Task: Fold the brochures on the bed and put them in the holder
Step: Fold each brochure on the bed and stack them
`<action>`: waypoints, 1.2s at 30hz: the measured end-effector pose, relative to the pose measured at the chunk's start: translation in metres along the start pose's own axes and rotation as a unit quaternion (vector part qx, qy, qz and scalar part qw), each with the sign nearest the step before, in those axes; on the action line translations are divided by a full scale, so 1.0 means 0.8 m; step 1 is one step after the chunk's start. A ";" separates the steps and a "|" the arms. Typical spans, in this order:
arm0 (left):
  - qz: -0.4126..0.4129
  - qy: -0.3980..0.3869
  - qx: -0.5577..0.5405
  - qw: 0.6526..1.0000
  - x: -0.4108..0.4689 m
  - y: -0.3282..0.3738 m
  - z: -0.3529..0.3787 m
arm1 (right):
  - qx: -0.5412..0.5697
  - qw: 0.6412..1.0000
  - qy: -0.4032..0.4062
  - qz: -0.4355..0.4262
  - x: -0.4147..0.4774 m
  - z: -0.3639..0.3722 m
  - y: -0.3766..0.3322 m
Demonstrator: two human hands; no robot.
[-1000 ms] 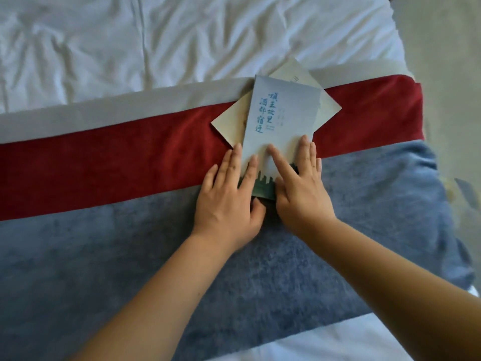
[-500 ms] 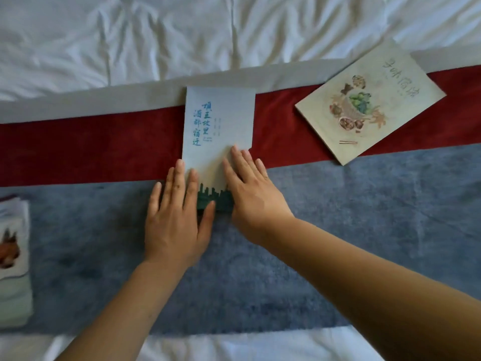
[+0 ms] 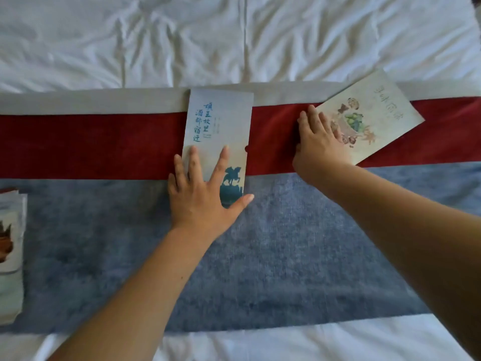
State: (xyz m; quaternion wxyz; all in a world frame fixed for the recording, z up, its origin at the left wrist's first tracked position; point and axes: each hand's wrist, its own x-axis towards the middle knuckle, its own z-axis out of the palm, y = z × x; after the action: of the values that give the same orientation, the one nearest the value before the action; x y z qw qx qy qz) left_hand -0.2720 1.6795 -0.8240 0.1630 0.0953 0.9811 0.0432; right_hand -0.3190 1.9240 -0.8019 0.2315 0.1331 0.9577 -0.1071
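The folded blue brochure [image 3: 217, 136] lies on the bed runner [image 3: 104, 230] at centre, pinned flat by the left hand [image 3: 203, 194] — fingers [image 3: 194, 162] spread open, gripping nothing. At two o'clock the right hand [image 3: 320, 147], also open, rests on the corner of a tilted cream brochure [image 3: 377, 110]. A stack of brochures [image 3: 10, 251] sits at nine o'clock — partly cut off. White sheets [image 3: 234, 37] lie at twelve.
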 end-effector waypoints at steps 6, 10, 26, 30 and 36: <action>-0.019 -0.013 0.023 0.999 0.031 0.027 -0.002 | -0.089 0.996 -0.004 -0.002 0.016 -0.019 -0.002; -0.026 -0.018 0.039 0.999 0.026 0.026 -0.001 | -0.155 0.986 0.041 -0.051 0.018 -0.022 -0.001; -0.110 0.005 0.032 0.993 -0.062 -0.094 0.016 | -0.182 0.904 -0.037 -0.385 -0.140 0.086 -0.102; -0.094 0.003 0.027 0.995 -0.106 -0.116 0.028 | -0.070 0.851 -0.025 -0.519 -0.190 0.117 -0.093; -0.102 0.008 0.000 0.995 -0.135 -0.108 0.040 | 0.010 0.951 -0.049 -0.306 -0.228 0.164 -0.089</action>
State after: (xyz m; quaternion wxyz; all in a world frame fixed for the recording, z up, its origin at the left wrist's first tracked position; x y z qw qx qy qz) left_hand -0.1759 1.5752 -0.8306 0.1588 -0.0055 0.9869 0.0269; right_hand -0.1296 1.7840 -0.8198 0.2330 -0.1695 0.9388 -0.1887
